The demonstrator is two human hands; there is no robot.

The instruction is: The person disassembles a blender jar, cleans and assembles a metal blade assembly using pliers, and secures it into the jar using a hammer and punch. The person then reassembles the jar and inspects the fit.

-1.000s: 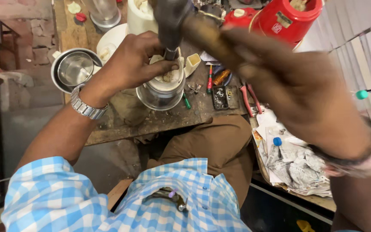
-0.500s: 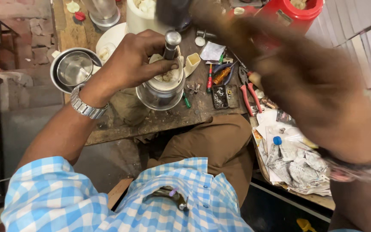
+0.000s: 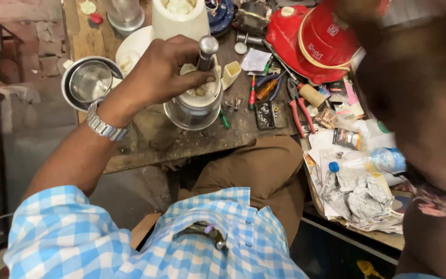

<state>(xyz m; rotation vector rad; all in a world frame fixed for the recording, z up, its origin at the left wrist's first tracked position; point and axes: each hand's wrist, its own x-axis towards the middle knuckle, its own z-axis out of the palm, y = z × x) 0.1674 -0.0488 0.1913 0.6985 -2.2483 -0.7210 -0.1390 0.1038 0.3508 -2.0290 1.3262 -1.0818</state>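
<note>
Our left hand (image 3: 163, 70) grips the rim of a steel jar (image 3: 193, 106) on the worktop (image 3: 145, 139), its fingers (image 3: 202, 80) wrapped round a metal punch (image 3: 206, 52) standing upright in the jar's mouth. Our right hand (image 3: 419, 93), a second ago low over the punch with a hammer, has swung up and away to the right; blurred, we cannot tell its grip. Pliers (image 3: 298, 106) lie right of the fingers.

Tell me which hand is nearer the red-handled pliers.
Right. The right arm, raised and blurred, hangs above the bench's right side over the red-handled pliers; the left hand grips the metal jar farther left.
</note>
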